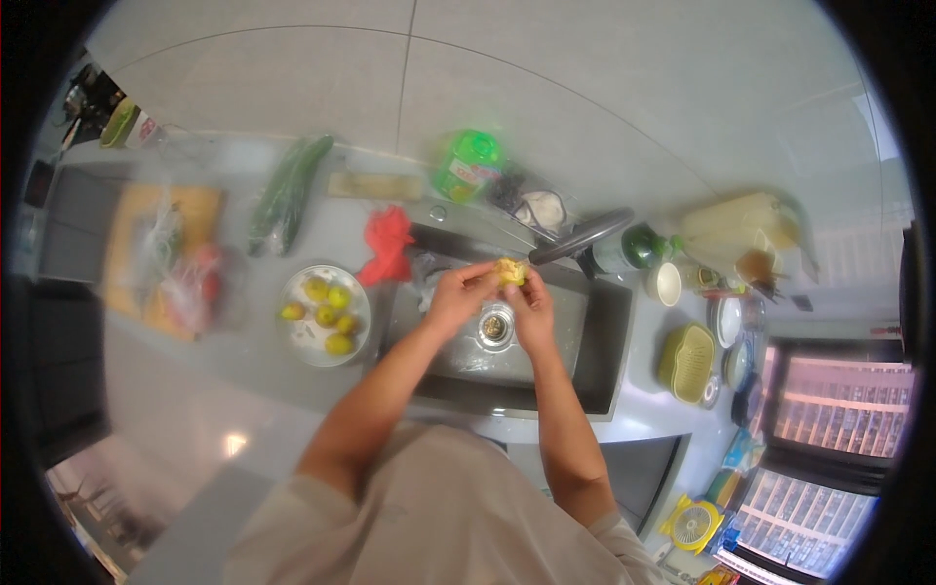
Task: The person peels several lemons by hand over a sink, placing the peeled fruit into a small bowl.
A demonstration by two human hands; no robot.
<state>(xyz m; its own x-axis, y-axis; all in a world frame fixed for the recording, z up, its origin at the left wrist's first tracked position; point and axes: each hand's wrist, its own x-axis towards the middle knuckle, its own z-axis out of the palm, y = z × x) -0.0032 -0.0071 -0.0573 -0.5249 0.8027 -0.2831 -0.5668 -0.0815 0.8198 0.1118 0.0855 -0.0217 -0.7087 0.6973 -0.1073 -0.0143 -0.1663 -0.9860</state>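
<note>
Above the sink [446,373], near its faucet [581,235], my left hand [461,296] and my right hand [532,307] together hold a small yellow fruit [510,271]. Its surface looks uneven and partly brownish; its exact kind is unclear. The drain strainer [495,327] lies below, between my hands. Left of the sink, a round plate [303,347] bears several yellow-green fruits [325,315]. A red plastic bag [387,245] lies at the sink's back left corner, and a clear bag [431,274] is just inside, partly hidden by my left hand.
Bagged cucumbers [289,194] and a wooden cutting board [124,241] with bagged produce lie farther left. Behind the sink stands a green plastic jug [468,167]. To the right are a green bottle [642,247], a white cup [665,284], a green basket [687,363] and stacked dishes [727,322].
</note>
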